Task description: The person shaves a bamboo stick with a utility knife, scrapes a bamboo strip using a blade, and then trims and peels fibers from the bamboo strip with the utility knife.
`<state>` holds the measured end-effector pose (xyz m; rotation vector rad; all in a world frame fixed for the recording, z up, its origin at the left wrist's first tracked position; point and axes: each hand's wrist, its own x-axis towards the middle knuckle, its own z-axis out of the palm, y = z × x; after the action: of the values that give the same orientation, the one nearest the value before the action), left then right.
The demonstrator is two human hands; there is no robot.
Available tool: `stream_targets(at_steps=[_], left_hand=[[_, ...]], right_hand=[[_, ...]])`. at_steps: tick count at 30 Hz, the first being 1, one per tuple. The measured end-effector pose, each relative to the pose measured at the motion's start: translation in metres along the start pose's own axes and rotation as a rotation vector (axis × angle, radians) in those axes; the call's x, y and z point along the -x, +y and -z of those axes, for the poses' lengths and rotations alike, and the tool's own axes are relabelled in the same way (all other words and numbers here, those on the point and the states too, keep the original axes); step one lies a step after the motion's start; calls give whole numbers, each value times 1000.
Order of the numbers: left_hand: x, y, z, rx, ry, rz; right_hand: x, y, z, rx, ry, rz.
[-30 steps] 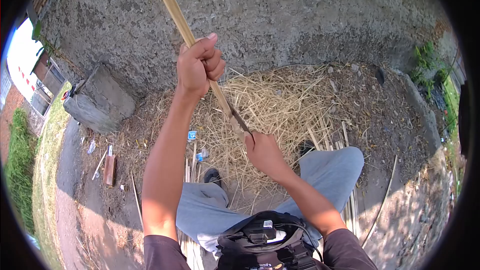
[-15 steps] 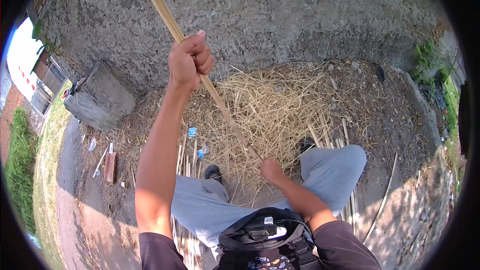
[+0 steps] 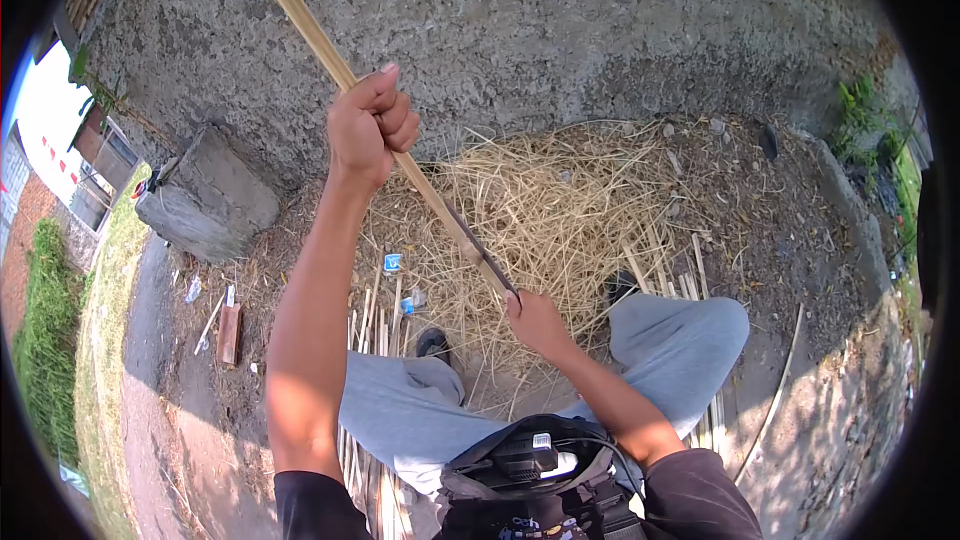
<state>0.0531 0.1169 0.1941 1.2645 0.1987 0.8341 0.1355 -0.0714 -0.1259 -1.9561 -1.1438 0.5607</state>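
My left hand [image 3: 370, 130] is closed in a fist around a long, pale bamboo strip [image 3: 300, 20], which slants from the upper left down toward my lap. Low on the strip, my right hand [image 3: 538, 325] is wrapped round a knife, whose handle the fingers hide. Its dark, narrow blade [image 3: 488, 262] lies along the strip's lower part, edge against the bamboo as far as I can see. Between my legs and the wall spreads a heap of thin bamboo shavings [image 3: 545, 210].
A rough concrete wall [image 3: 560, 30] rises ahead, with a concrete block [image 3: 215, 195] at its left. Several split bamboo strips [image 3: 385, 500] lie under my legs. A reddish wooden piece [image 3: 228, 333] and blue-and-white litter [image 3: 392, 262] are on the ground. A black bag [image 3: 530, 455] sits at my waist.
My right hand has moved slightly up, and the dark blade now shows along the bamboo strip. My left hand, still closed on the strip, has shifted a little left and down.
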Motion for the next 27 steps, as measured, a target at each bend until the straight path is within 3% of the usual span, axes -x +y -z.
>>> stream_targets(at_steps=[1, 4, 7, 13, 17, 27], left_hand=[[-1, 0, -4, -9, -9, -5], [6, -6, -6, 37, -12, 7], [-4, -1, -10, 21, -39, -14], [2, -2, -7, 20, 10, 17], [7, 2, -13, -28, -23, 18], [8, 7, 2, -61, 8, 15]], right_hand=[[2, 4, -6, 108, 69, 3], [21, 151, -70, 396, -253, -131], [4, 128, -59, 404, -295, -267], [13, 137, -66, 384, -193, -229], [10, 152, -73, 415, -238, -156], [1, 155, -75, 427, -343, -209]])
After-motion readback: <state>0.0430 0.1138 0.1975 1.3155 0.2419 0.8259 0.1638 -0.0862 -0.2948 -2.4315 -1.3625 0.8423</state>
